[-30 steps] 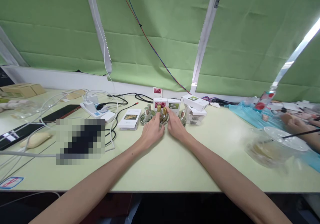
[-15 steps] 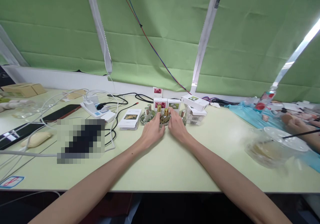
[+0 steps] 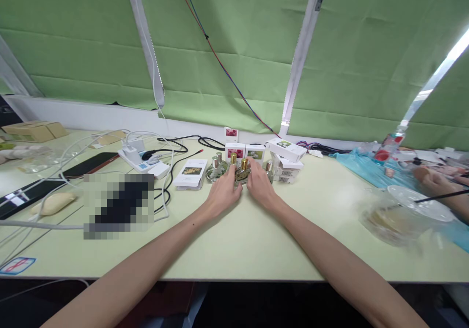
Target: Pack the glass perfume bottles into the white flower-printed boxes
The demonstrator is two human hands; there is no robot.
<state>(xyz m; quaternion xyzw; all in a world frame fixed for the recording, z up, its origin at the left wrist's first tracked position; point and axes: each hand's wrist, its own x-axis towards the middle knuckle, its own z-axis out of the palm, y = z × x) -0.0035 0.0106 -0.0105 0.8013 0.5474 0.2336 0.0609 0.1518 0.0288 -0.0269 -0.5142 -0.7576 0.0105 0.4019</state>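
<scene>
Near the back of the table, my left hand point(image 3: 223, 191) and my right hand point(image 3: 261, 185) close in from either side on a glass perfume bottle point(image 3: 242, 174) with a gold cap. The fingers of both hands press against its sides, thumbs toward me. Another gold-capped bottle point(image 3: 233, 159) stands just behind my left fingers, its body mostly hidden. Silver-capped bottles point(image 3: 215, 171) are to the left of my left hand. One more silver-capped bottle point(image 3: 269, 169) shows beyond my right hand. White boxes with flower pictures point(image 3: 235, 150) stand behind the bottles.
A white box point(image 3: 190, 174) lies at left, and stacked boxes point(image 3: 287, 159) sit at right. Cables, a power strip point(image 3: 137, 162) and phones point(image 3: 90, 165) spread leftward. At right are a clear lidded container point(image 3: 384, 223), blue plastic point(image 3: 362, 171) and another person's hand point(image 3: 434, 184).
</scene>
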